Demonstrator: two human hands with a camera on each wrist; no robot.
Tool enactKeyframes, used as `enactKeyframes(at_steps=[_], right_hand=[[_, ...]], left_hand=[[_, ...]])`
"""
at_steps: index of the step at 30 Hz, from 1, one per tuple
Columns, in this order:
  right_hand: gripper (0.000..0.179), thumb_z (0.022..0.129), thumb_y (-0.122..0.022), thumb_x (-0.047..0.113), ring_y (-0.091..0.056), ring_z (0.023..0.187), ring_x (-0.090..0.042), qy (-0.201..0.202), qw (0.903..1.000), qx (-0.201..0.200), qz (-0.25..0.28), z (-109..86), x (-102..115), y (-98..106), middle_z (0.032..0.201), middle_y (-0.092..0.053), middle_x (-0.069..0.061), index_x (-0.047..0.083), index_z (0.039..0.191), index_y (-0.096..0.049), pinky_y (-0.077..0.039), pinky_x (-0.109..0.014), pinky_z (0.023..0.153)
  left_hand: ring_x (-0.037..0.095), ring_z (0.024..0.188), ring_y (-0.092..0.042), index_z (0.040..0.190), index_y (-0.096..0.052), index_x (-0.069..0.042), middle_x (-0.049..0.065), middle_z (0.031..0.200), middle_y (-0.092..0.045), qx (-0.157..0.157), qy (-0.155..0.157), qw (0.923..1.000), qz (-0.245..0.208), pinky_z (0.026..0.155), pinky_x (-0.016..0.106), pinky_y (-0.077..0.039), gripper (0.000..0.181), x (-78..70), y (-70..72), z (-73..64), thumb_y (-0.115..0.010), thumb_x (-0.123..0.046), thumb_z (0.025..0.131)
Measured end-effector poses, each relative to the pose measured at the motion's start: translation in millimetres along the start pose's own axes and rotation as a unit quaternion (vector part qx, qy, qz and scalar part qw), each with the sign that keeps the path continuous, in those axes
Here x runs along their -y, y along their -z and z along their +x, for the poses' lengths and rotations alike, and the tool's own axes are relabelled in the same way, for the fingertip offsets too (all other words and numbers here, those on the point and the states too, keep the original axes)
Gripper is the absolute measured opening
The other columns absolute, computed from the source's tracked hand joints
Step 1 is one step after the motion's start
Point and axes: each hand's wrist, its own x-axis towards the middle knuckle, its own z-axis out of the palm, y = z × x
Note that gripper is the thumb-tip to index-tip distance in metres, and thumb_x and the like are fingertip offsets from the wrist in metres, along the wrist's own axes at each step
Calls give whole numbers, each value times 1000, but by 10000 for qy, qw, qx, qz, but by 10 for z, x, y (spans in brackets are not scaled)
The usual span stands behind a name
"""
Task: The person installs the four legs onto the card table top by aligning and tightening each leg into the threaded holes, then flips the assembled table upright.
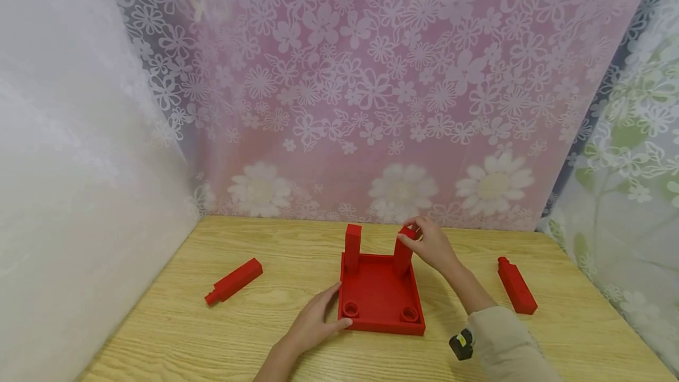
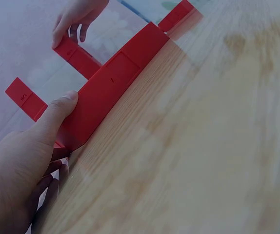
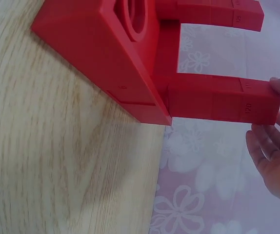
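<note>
A red square tabletop (image 1: pixel 379 296) with a raised rim lies underside up, like a small toy table turned over. Two square legs rise from its far corners, a left leg (image 1: pixel 352 246) and a right leg (image 1: pixel 402 255). Round sockets show at both near corners, the left socket (image 1: pixel 350 310) and the right socket (image 1: pixel 409 314). My left hand (image 1: pixel 313 320) grips the near left corner, thumb on the front wall (image 2: pixel 103 87) and fingers along the left side. With thumb and fingertips, my right hand (image 1: pixel 434 246) pinches the top of the right leg, marked 120 in the right wrist view.
One loose red leg (image 1: pixel 234 281) with a threaded-looking end lies on the wooden table (image 1: pixel 175 323) at the left. Another loose leg (image 1: pixel 517 285) lies at the right. A flowered curtain (image 1: pixel 339 105) hangs behind the table. A small black device (image 1: pixel 461 344) sits at my right sleeve.
</note>
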Motion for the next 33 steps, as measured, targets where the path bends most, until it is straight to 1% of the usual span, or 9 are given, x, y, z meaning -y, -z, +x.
enactKeyframes(at_steps=[3, 5, 7, 11, 15, 18, 24, 27, 33], right_hand=[[32, 83, -70, 24, -54, 73, -22, -10, 10000, -49, -64, -5, 11, -8, 85, -51, -6, 2, 104, -61, -46, -33, 58], [35, 84, -69, 25, -54, 78, -24, -6, 10000, 4, -17, -10, 16, 4, 90, -52, -8, 2, 108, -59, -47, -35, 61], [34, 86, -66, 23, -53, 86, -26, 63, 9998, 135, 152, -13, 11, 23, 98, -53, -10, 3, 112, -58, -48, -39, 67], [28, 90, -57, 6, -51, 101, -30, 434, 9947, 562, 749, -17, -10, 84, 113, -54, -16, 1, 118, -55, -45, -48, 81], [30, 89, -52, -4, -51, 104, -34, 677, 9864, 957, 1151, -31, -39, 129, 120, -52, -18, -1, 119, -56, -42, -52, 87], [31, 89, -52, -4, -53, 102, -33, 713, 9858, 1043, 1104, -36, -52, 131, 121, -52, -18, -1, 120, -57, -43, -51, 87], [28, 90, -56, 2, -54, 101, -29, 694, 9906, 989, 638, -25, -22, 121, 120, -52, -14, 2, 118, -59, -46, -45, 85], [29, 90, -55, 3, -53, 103, -31, 682, 9906, 1028, 595, -24, -5, 133, 120, -52, -15, 1, 118, -59, -45, -47, 84], [32, 90, -52, 1, -51, 106, -37, 539, 9890, 1187, 699, -17, 3, 157, 122, -49, -17, -1, 122, -57, -45, -51, 83]], left_hand=[[28, 126, -36, 144, -31, -12, 7, 140, -38, 5, -3, 10000, 6, 99, 49, -32, 84, 0, 0, -4, -60, -58, 80], [28, 126, -36, 144, -31, -12, 6, 140, -38, 12, 2, 10000, -19, 99, 48, -32, 84, -3, 2, -4, -60, -58, 80], [29, 126, -36, 144, -31, -12, 7, 140, -39, 2, -28, 10000, -24, 98, 49, -33, 84, -4, 2, -5, -60, -57, 80], [29, 126, -36, 144, -32, -12, 8, 140, -39, -2, -25, 10000, -3, 98, 50, -33, 83, -4, 0, -3, -60, -57, 80], [28, 126, -36, 144, -31, -13, 6, 141, -38, 24, 41, 10000, 2, 99, 48, -32, 85, 2, -4, 2, -59, -59, 79], [28, 126, -36, 144, -30, -14, 6, 141, -38, 30, 56, 10000, 2, 99, 48, -32, 85, 4, -3, -1, -59, -60, 79], [29, 126, -36, 144, -31, -13, 7, 140, -39, 3, -5, 10000, 16, 98, 49, -33, 84, 1, 2, -7, -60, -58, 80], [29, 126, -36, 144, -31, -12, 8, 140, -39, 16, -22, 10000, 6, 98, 49, -33, 83, -6, 3, -4, -61, -57, 80], [27, 127, -35, 144, -31, -14, 6, 141, -38, 45, 78, 10000, 15, 99, 48, -32, 85, -9, 7, -4, -60, -59, 79]])
